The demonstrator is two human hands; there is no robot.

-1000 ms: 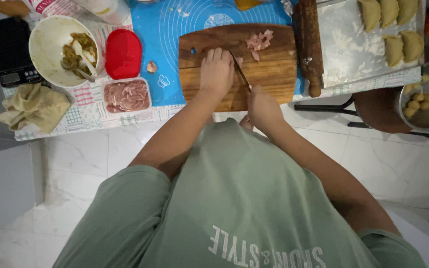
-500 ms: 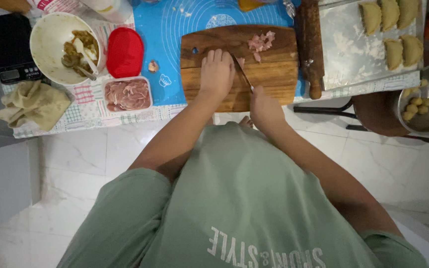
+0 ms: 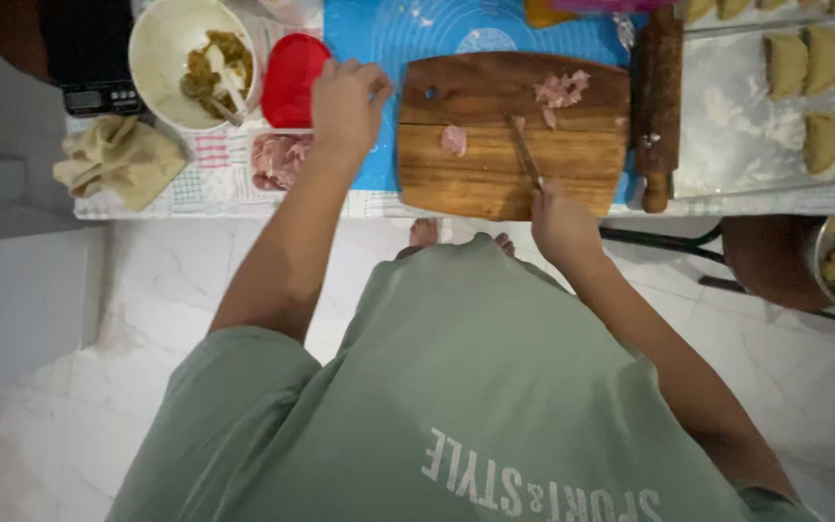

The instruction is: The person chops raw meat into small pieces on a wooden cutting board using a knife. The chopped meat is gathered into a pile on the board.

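**Knife on the board, other hand by the meat container**

The right hand (image 3: 561,224) has its grip clamped on the handle of a knife (image 3: 525,152), whose blade lies slanted across the wooden cutting board (image 3: 495,184), tip pointing away from the person. Just left of the blade a small pink piece of raw meat (image 3: 453,140) sits alone on the board, and a little pile of chopped meat (image 3: 561,91) lies near the board's far right corner.

The left hand (image 3: 348,101) is off the board, over the blue silicone mat (image 3: 456,29) at the board's left edge. Its fingers are curled loosely; whether they hold anything cannot be told from this view. It hovers just beside a red lid (image 3: 294,79) and above a shallow container of raw meat (image 3: 278,159).

Further left stand a white bowl (image 3: 161,48) with brownish filling and a spoon, a crumpled beige cloth (image 3: 120,159), and a dark kitchen scale (image 3: 91,58). To the right of the board a wooden rolling pin (image 3: 659,106) lies lengthwise, and beyond it shaped dumplings (image 3: 823,87) rest in rows on a floured tray (image 3: 736,145). All of this sits on the tabletop.
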